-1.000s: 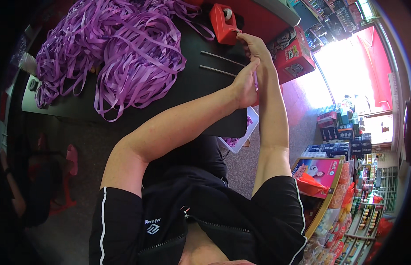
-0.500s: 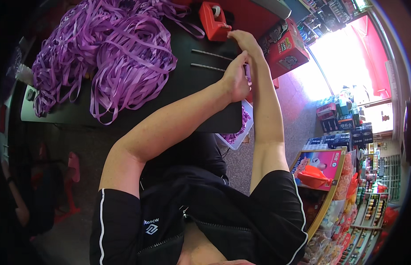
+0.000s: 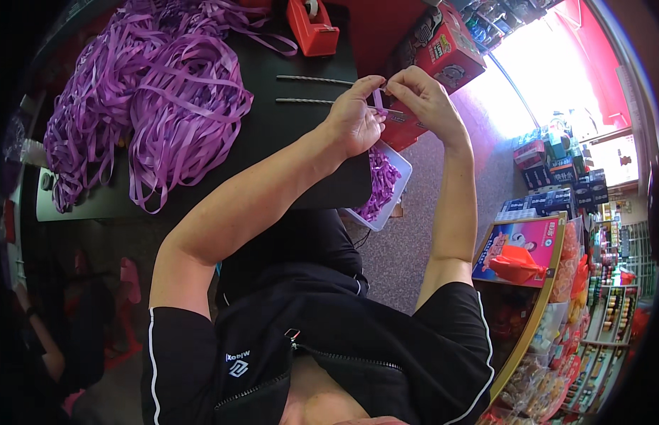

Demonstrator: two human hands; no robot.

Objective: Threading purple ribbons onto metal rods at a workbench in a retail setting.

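Observation:
Two thin metal rods (image 3: 301,100) stick out over the right edge of the black table, side by side. A short purple ribbon (image 3: 378,100) is at their outer ends, between my hands. My left hand (image 3: 354,120) is at the rod ends, thumb raised and fingers curled against the ribbon. My right hand (image 3: 429,106) pinches the ribbon's end with thumb and forefinger just beyond the rods. How the ribbon runs round the rods is too small to tell. A big tangled heap of purple ribbons (image 3: 191,106) covers the table's left part.
A red tape dispenser (image 3: 314,34) stands at the table's far right. Below the table's right edge, a white bin (image 3: 404,185) holds purple ribbon pieces. Red boxes (image 3: 450,53) stand beyond my right hand. A display case (image 3: 521,283) and shelves line the right. Another person's arm (image 3: 46,340) shows at far left.
My right hand has come back from near the tape dispenser and now pinches at the ribbon. The left hand has turned, its palm and curled fingers showing more. The whole view has shifted slightly.

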